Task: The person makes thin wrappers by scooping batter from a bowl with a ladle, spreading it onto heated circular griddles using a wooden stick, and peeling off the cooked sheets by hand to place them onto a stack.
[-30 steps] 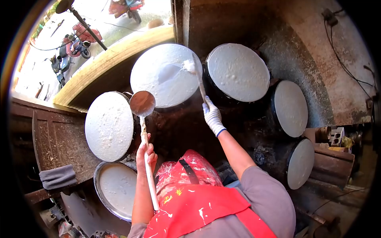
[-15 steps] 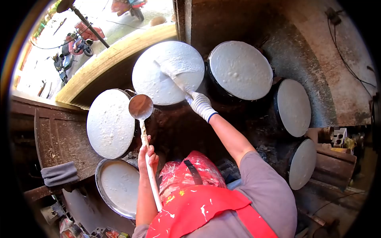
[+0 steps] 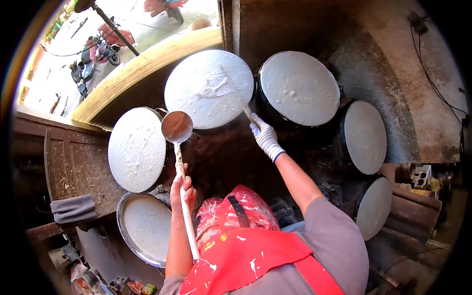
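In my bare left hand [image 3: 183, 191] is a ladle [image 3: 177, 127], gripped by its long white handle, with the round brown-looking bowl raised toward the rim of the left round pan [image 3: 137, 150]. My right hand [image 3: 267, 138], in a white striped glove, is closed round a pale flat tool [image 3: 247, 110]. That tool's tip is over the lower right edge of the middle round pan [image 3: 209, 110], which is filled with white batter-like stuff. A rough, ridged patch shows in the white surface of this pan.
More white-topped round pans stand in an arc: one at the back right [image 3: 299, 88], two down the right side and one at the lower left [image 3: 146, 230]. A grey cloth [image 3: 73, 209] lies on the left ledge. Scooters stand outside beyond the pale curved edge [image 3: 147, 73].
My right hand has drawn the pale flat tool back toward the lower right, off the middle of the pan, baring the rough patch. My left hand and the ladle have hardly moved.
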A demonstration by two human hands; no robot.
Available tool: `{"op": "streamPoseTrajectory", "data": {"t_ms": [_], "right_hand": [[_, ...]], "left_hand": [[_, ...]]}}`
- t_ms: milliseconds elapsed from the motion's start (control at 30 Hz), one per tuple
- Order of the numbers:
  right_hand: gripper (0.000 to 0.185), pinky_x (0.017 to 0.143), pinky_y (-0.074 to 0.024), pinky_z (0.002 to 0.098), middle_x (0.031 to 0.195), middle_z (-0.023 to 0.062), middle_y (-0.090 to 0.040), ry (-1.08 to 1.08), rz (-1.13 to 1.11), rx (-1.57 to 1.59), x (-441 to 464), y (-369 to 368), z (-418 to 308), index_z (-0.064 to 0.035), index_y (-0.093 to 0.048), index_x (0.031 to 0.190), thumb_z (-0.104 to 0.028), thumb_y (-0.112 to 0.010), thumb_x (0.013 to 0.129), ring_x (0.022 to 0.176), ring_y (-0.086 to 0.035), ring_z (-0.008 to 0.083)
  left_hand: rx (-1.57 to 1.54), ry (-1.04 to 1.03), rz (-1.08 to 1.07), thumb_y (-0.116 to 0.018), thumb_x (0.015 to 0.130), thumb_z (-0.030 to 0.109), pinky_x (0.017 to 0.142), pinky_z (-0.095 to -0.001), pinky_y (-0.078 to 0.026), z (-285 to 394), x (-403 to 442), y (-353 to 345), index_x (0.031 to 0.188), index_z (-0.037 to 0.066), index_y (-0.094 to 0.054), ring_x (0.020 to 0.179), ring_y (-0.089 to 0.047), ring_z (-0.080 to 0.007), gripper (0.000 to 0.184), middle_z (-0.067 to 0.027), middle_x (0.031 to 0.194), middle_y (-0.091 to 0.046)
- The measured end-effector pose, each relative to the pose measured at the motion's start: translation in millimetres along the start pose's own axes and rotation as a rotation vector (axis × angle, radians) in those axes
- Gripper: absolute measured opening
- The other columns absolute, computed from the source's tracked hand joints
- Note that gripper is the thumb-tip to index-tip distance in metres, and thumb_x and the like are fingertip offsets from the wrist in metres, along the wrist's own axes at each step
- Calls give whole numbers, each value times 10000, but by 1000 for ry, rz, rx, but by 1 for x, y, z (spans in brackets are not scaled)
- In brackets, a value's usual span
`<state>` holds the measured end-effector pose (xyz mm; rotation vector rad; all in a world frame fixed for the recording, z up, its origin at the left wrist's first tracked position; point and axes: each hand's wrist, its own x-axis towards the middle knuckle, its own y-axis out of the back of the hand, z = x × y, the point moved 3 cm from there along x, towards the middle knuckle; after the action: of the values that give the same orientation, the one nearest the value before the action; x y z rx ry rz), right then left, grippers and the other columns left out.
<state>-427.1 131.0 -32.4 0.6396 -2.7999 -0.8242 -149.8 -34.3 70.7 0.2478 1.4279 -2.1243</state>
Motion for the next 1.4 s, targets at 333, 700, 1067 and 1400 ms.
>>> {"op": "streamPoseTrajectory", "data": {"t_ms": [333, 700, 1067, 1400], "right_hand": [[361, 789, -444, 318, 1013, 135, -615, 112, -581, -35, 45, 23, -29, -140, -541, 1164, -263, -568, 826, 910, -595, 250], [359, 834, -435, 302, 1084, 134, -585, 65, -288, 161, 9, 22, 18, -114, -520, 1185, -195, -558, 837, 971, -577, 252], [335, 410, -396, 204, 690, 53, -613, -285, -580, 343, -24, 67, 21, -100, -505, 1203, -205, -497, 885, 439, -496, 70], [426, 394, -378, 219, 747, 73, -624, -373, -352, 782, -112, -75, -50, -112, -398, 1292, -268, -467, 901, 421, -476, 88]], "left_hand": [[-30, -55, 70, -408, 910, 230, 398, -200, -327, -10, 7, -2, 1244, 91, -366, 355, -357, -55, 364, 13, 621, -402], [194, -66, 91, -420, 911, 252, 398, -196, -343, 15, 88, -10, 1217, 106, -390, 380, -368, -50, 341, 24, 642, -422], [588, 68, 329, -516, 855, 239, 333, -179, -331, 39, 153, -1, 1023, 94, -483, 378, -373, -66, 224, -1, 621, -457], [-42, 263, 196, -467, 880, 226, 381, -199, -376, -6, 152, -30, 869, 41, -431, 390, -403, -77, 189, 2, 580, -453]]}}
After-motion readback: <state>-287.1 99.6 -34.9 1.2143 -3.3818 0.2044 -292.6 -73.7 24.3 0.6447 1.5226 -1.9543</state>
